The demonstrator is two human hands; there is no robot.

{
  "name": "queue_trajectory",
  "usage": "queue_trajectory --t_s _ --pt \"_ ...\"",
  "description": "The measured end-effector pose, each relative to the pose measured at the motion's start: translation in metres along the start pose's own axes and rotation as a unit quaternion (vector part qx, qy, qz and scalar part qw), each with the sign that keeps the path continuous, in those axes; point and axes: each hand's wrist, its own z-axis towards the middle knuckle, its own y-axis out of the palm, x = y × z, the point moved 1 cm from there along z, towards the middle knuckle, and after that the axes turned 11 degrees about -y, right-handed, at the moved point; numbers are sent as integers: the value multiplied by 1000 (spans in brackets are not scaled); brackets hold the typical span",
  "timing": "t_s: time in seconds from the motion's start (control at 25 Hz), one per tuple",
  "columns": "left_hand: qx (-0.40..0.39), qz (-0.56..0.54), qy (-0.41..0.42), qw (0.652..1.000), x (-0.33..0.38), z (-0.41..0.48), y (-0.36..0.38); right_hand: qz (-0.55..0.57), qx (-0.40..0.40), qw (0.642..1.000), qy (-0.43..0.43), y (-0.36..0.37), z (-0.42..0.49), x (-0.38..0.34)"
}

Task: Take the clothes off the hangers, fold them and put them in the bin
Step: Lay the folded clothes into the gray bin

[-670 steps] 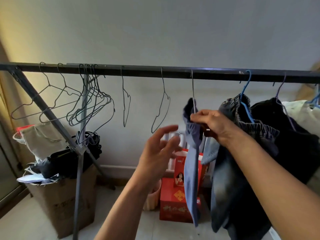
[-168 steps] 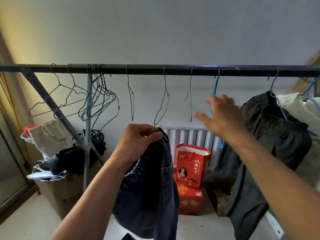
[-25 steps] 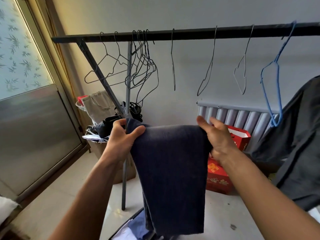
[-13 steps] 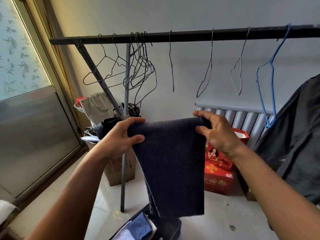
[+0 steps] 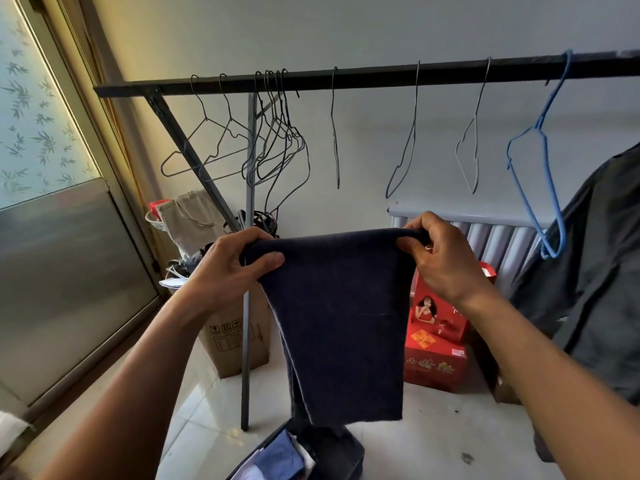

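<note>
A dark navy garment (image 5: pixel 341 317) hangs doubled over in front of me. My left hand (image 5: pixel 230 268) grips its upper left corner and my right hand (image 5: pixel 440 258) pinches its upper right corner. Directly below, at the bottom edge, a dark bin (image 5: pixel 341 455) holds folded blue and white cloth (image 5: pixel 277 460). The black rail (image 5: pixel 346 77) carries several bare wire hangers (image 5: pixel 273 147) and a bare blue hanger (image 5: pixel 540 168). A dark grey garment (image 5: pixel 595 258) still hangs at the far right.
A cardboard box (image 5: pixel 235 337) piled with bags stands by the rack's upright pole (image 5: pixel 247 271). Red gift boxes (image 5: pixel 436 344) sit on the tiled floor under a white radiator (image 5: pixel 498 233). A frosted glass door (image 5: pixel 45 202) fills the left side.
Both hands have kept their hold on the navy garment and raised its folded top edge slightly, pulling it flatter. The view has tilted a little upward.
</note>
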Motion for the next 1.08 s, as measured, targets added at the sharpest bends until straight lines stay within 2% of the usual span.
queue_trajectory --t_s 0.08,0.16,0.32,0.48,0.6,0.72,0.76,0.84,0.88,1.08 --pt "10 -57 -14 998 4 -2 3 29 24 999 11 -1 1 2" --pt "25 -73 -33 996 9 -2 6 46 47 997 28 0 4 6" --pt "6 -99 -46 994 26 -3 14 88 74 992 61 9 3 17" --pt "6 -112 -47 993 35 -2 25 68 79 990 100 27 -10 18" --pt "38 -135 -77 987 35 1 32 124 14 987 98 43 -27 -6" --pt "113 -156 -87 977 36 5 38 270 -93 950 129 63 -49 -36" --pt "132 -175 -98 971 38 6 40 289 -131 939 134 70 -54 -41" --pt "159 -206 -131 957 41 9 44 248 -180 945 114 80 -61 -50" --pt "168 -216 -146 951 42 9 46 219 -181 953 103 84 -63 -54" --pt "183 -267 -163 932 54 11 57 185 -76 975 99 100 -63 -56"
